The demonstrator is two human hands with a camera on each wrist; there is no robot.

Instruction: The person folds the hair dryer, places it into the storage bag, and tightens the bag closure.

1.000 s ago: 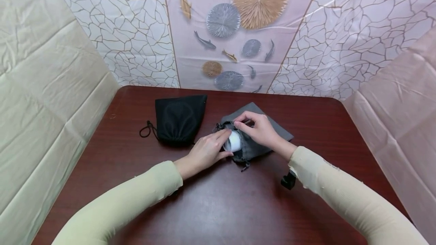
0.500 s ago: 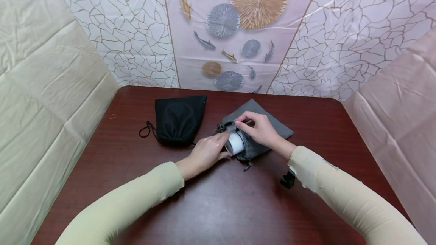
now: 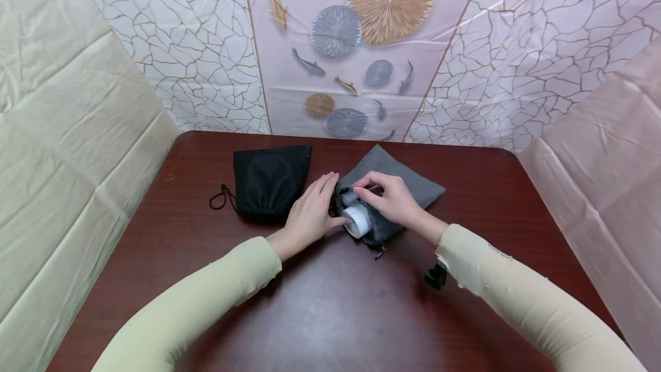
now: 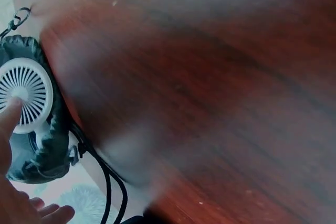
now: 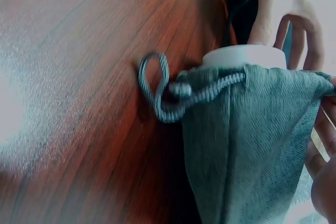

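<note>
A grey drawstring pouch [image 3: 413, 183] lies on the table, its mouth turned toward my left hand. From the mouth sticks a small white fan [image 3: 360, 221]; its round slotted grille [image 4: 38, 85] shows in the left wrist view, and the rest is inside the cloth. My left hand [image 3: 311, 210] has its thumb against the grille, with the other fingers extended beside the pouch mouth. Thumb and forefinger of my right hand [image 3: 395, 198] pinch the pouch's rim from above. In the right wrist view, a grey cord loop [image 5: 157, 90] hangs at the mouth.
A black drawstring pouch [image 3: 271, 181] with a bulge inside lies left of the grey one, its cord loop [image 3: 221, 196] toward the left. The dark red wooden table [image 3: 320, 314] meets patterned cloth [image 3: 206, 45] at the back and plain fabric walls at both sides.
My left fingers have come off the fan and straightened, leaving the thumb on its grille. The fan and pouch mouth have shifted slightly right and nearer. My right hand keeps its pinch.
</note>
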